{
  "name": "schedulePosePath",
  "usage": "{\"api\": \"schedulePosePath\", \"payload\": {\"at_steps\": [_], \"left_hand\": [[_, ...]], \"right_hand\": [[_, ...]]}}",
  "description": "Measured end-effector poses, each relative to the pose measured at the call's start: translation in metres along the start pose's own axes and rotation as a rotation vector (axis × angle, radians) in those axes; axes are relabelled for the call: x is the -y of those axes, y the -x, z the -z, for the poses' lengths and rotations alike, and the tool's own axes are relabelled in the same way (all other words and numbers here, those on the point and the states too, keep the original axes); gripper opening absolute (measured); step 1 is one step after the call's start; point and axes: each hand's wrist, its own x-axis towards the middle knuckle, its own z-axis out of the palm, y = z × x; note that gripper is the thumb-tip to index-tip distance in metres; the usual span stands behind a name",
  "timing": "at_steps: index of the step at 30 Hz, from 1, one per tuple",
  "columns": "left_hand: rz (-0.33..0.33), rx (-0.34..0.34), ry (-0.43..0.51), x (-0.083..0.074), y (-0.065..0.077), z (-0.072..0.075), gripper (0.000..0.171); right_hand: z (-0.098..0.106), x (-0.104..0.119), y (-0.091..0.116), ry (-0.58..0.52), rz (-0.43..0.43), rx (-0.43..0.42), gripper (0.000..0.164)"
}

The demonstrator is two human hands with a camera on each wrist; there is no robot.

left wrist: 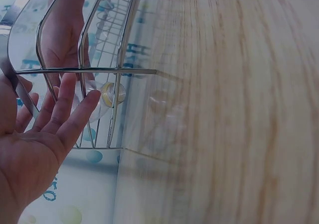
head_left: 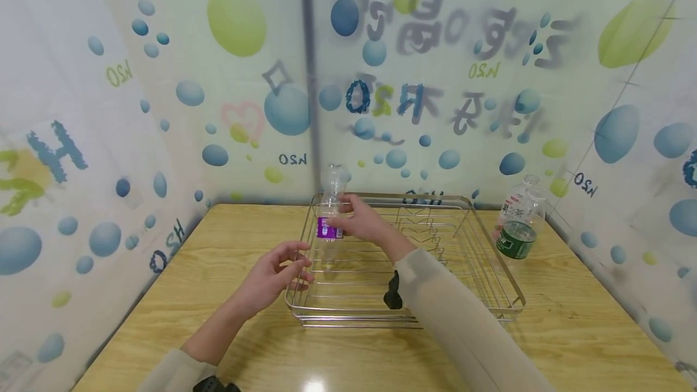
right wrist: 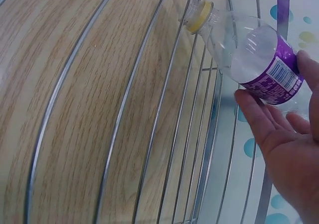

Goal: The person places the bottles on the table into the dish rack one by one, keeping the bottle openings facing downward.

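My right hand [head_left: 363,222] holds a clear plastic bottle [right wrist: 244,45] around its purple label [head_left: 328,228]. The bottle is neck down at the left side of a wire dish rack [head_left: 348,309]. A yellow ring [right wrist: 201,17] circles its neck, which sits down among the rack's wires. By the rack's left rail my left hand [head_left: 272,274] reaches with fingers extended and spread. In the left wrist view those fingers [left wrist: 64,109] lie right at the rack's wires, close to the bottle's neck.
Two more clear plastic bottles stand right of the rack: one with a green label [head_left: 517,239], another behind it with a white and red label [head_left: 510,205]. The rack rests on a wooden table [head_left: 572,319]. Patterned curtains [head_left: 261,65] enclose the back and sides.
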Motion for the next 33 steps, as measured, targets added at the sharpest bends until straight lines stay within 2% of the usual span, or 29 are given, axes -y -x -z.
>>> {"api": "schedulePosePath", "payload": {"at_steps": [10,20,33], "left_hand": [[0.002,-0.014,-0.002,-0.0001,0.0005,-0.0008,0.039],[0.003,-0.017,0.011,-0.0003,0.0008,-0.0017,0.044],[0.006,-0.01,-0.001,-0.0017,0.0012,-0.0012,0.045]], "right_hand": [[-0.0011,-0.004,-0.0019,0.029,-0.079,0.046,0.079],[0.0002,-0.0068,-0.0033,0.022,-0.06,0.098,0.074],[0.0009,-0.01,-0.0048,0.025,-0.035,0.091,0.076]]}}
